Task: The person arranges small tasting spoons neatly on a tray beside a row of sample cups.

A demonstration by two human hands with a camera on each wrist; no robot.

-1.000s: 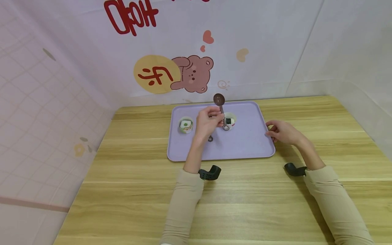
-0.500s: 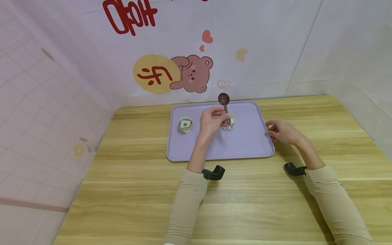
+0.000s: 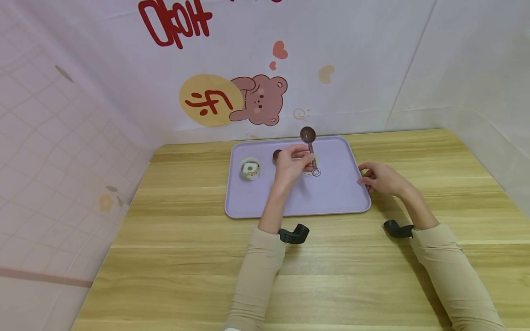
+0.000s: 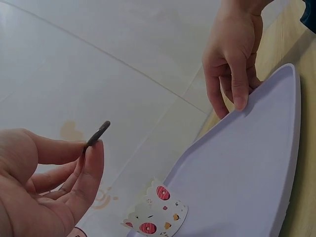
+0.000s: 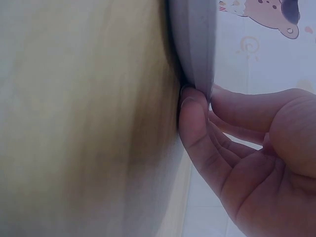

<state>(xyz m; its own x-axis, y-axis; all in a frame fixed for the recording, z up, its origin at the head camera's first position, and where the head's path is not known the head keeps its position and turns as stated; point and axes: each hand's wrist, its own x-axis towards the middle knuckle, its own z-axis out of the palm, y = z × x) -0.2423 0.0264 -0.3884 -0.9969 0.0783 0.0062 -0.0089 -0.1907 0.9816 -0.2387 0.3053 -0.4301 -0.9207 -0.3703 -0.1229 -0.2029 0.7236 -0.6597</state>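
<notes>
My left hand [image 3: 291,166] pinches the handle of a brown measuring spoon [image 3: 308,134] between thumb and fingers, holding it above the lilac tray [image 3: 331,197]. The spoon's round bowl points away from me, and its ringed handle end hangs toward me. Just under it stands a patterned paper cup [image 4: 160,212], mostly hidden by hand and spoon in the head view. A second brown spoon [image 3: 276,156] shows partly behind my left hand. At the tray's right side, my right hand [image 3: 383,178] grips the rim, with thumb and fingers on either side of it [image 5: 197,54].
Another small patterned cup [image 3: 250,169], with a white and green item in it, stands on the tray's left part. The wooden table [image 3: 331,276] extends around the tray. A printed cloth wall [image 3: 364,69] rises behind the table's far edge.
My left hand has moved to the right with the measuring spoon, which now hangs further over the right cup. The second spoon's bowl has come into sight. My right hand stays on the rim.
</notes>
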